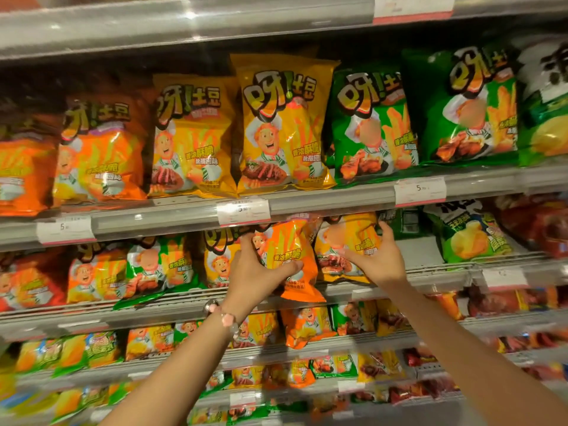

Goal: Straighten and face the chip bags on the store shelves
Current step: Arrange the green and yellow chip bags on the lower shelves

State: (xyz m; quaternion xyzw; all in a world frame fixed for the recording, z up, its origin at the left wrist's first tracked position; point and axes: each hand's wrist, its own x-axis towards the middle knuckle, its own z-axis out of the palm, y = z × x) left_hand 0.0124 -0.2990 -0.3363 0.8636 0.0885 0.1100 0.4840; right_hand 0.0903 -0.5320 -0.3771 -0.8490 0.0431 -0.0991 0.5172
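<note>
The left hand (256, 273) grips an orange bag (292, 259) by its left edge, thumb across the front and fingers curled behind, so that the bag can be turned and set square. The bag stands on the second shelf (399, 284), tilted, with its lower corner hanging out past the shelf lip; that overhang is likely why it is being handled, since a faced bag should sit upright and behind the edge. The right hand (379, 259) holds the yellow bag (344, 247) just beside it, fingers spread round the bag's right side and thumb at its front, seemingly steadying it or nudging it over to make room for the orange one. The two bags touch, the orange one overlapping the yellow one's left side.

To the left on the same shelf, a yellow-and-green run of bags (159, 269) leans loosely, so more straightening seems due there. To the right there is a gap, then a green bag (470, 238) set at an angle.

The shelf above carries larger bags, a tall yellow one (282, 124) and a green one (372, 124) among them, upright with fronts outward, which appears already done. Price tags (242, 210) hang along its rail. A bead bracelet (226, 318) sits on the left wrist. The lower shelves are blurred.
</note>
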